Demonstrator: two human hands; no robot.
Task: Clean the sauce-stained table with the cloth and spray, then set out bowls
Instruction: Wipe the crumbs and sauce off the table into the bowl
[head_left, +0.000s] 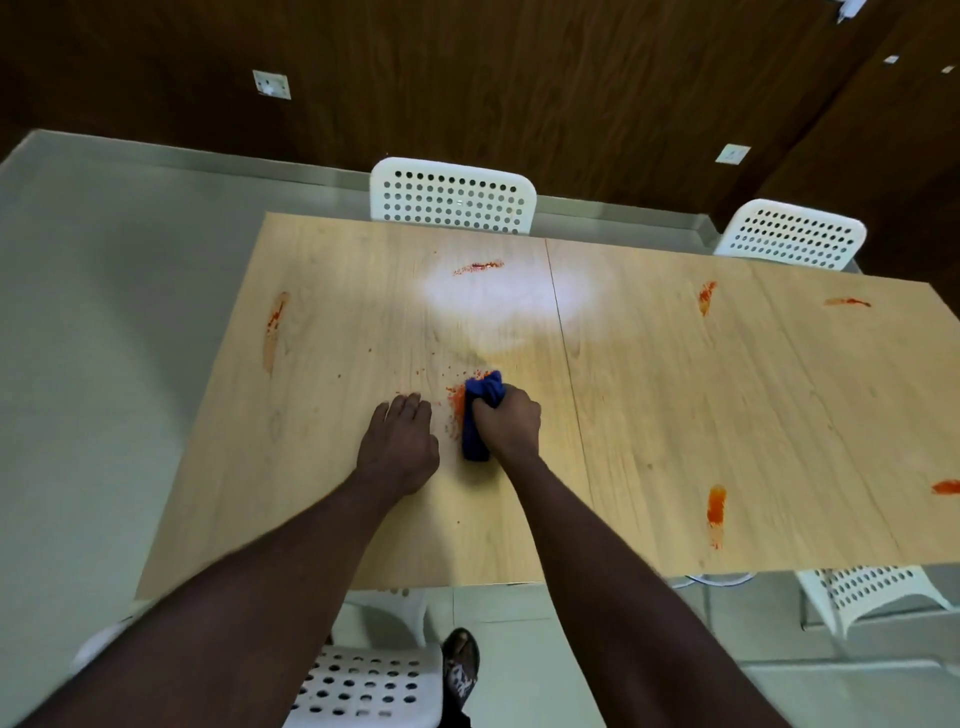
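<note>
The right hand (506, 420) is fisted around a bunched blue cloth (480, 415), pressing it onto an orange-red sauce smear (457, 402) toward the near edge of the pale wooden table (675, 415). The left hand (400, 441) lies flat, fingers together, just beside it. More smears dot the far edge and right end. White perforated plastic chairs (452, 196) stand along the far edge before a dark wood-panelled wall (519, 78).

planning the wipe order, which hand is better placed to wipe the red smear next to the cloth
Right. The right hand already grips the blue cloth, which touches the red sauce smear. The left hand lies flat on the table, holding nothing.
</note>
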